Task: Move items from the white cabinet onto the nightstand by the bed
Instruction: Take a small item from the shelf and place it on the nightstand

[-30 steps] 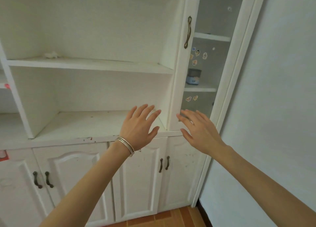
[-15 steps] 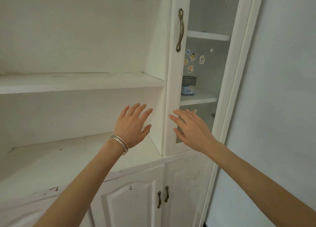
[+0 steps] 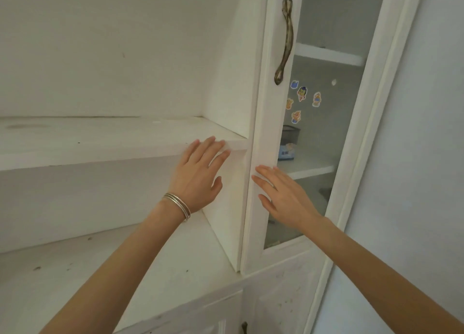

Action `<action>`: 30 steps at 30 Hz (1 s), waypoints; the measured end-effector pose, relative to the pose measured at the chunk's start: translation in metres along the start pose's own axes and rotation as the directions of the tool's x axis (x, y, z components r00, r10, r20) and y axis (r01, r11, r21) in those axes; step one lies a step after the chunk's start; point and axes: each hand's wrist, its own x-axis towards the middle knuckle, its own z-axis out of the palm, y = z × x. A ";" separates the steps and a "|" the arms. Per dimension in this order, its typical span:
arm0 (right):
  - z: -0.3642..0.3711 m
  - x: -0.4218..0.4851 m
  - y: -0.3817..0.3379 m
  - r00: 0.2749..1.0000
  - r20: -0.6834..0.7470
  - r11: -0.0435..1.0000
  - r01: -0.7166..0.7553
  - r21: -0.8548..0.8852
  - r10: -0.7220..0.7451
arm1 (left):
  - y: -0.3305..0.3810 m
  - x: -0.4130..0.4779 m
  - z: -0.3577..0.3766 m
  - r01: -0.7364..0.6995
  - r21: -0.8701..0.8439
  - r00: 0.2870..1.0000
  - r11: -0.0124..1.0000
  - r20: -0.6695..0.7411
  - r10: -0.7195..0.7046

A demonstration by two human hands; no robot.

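Note:
The white cabinet (image 3: 125, 145) fills the view with bare open shelves on the left. A narrow glass door (image 3: 266, 137) with a bronze handle (image 3: 285, 39) stands on its right. Behind the glass a small dark-lidded blue container (image 3: 288, 145) sits on a shelf. My left hand (image 3: 198, 175), with bangles at the wrist, is raised with straight fingers in front of the shelf edge. My right hand (image 3: 283, 195) reaches with straight fingers to the door's white frame, fingertips at it. Neither hand holds anything.
Cartoon stickers (image 3: 302, 100) dot the glass. A plain pale wall (image 3: 426, 157) runs close on the right. Lower cabinet doors (image 3: 276, 296) with a dark handle show at the bottom edge.
The view has closed in on the cabinet's right side. Both hands have risen and moved forward, the left up to the shelf edge, the right onto the glass door's frame.

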 end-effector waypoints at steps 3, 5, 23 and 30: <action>0.010 0.009 0.016 0.994 -0.023 0.994 0.105 -0.044 -0.106 | 0.003 0.009 0.009 0.020 0.032 0.999 0.999 -0.034 -0.018; 0.013 0.012 0.023 0.982 -0.034 0.979 0.184 -0.091 -0.188 | 0.003 0.012 0.016 0.028 0.055 0.998 0.998 -0.054 -0.025; 0.018 0.040 0.049 0.862 -0.065 0.793 0.429 -0.433 -0.502 | 0.000 0.010 0.024 0.025 0.151 0.987 0.988 -0.158 -0.001; 0.008 0.037 0.046 0.869 -0.040 0.786 0.424 -0.450 -0.492 | -0.003 0.009 0.021 0.012 0.110 0.989 0.994 -0.148 0.004</action>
